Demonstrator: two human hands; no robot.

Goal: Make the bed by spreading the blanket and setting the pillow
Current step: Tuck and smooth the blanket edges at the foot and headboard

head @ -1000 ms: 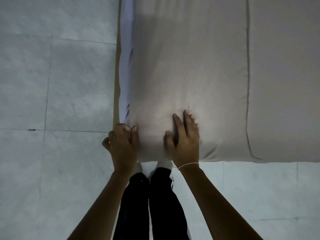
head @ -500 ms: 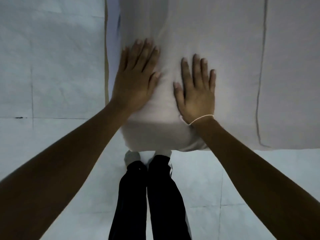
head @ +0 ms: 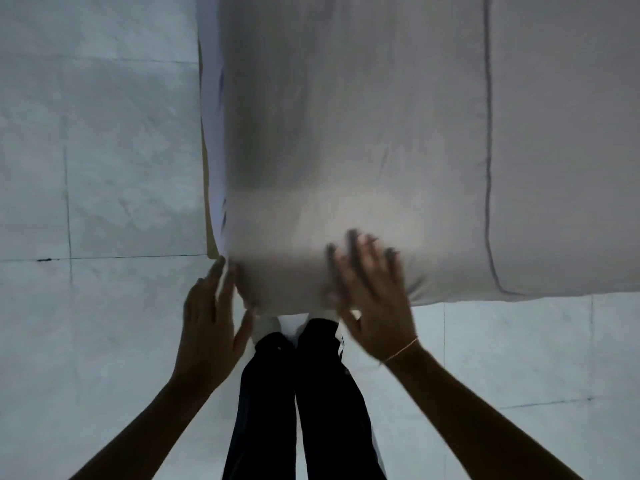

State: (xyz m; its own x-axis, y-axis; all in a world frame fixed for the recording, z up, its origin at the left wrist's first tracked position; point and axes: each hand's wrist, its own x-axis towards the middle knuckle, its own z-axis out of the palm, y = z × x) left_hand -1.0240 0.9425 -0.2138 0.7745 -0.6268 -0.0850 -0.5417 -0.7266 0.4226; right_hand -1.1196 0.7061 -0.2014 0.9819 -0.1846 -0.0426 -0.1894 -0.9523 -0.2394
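Observation:
A pale grey-beige blanket point(head: 363, 116) lies spread over the bed and fills the upper middle and right of the view. A stitched seam point(head: 488, 133) runs down it on the right. My left hand point(head: 211, 327) sits at the blanket's near left corner, fingers apart, its fingertips touching the corner edge. My right hand point(head: 374, 296) is blurred, fingers spread, lying flat over the near edge of the blanket. No pillow is in view.
A white sheet edge point(head: 213, 140) and a tan strip point(head: 206, 202) of the bed show along the blanket's left side. Pale tiled floor point(head: 97, 150) surrounds the bed on the left and near side. My dark-trousered legs point(head: 298, 393) stand against the near edge.
Both hands have slid back from the middle of the blanket toward me to its near edge; the left now sits at the corner, the right is still moving.

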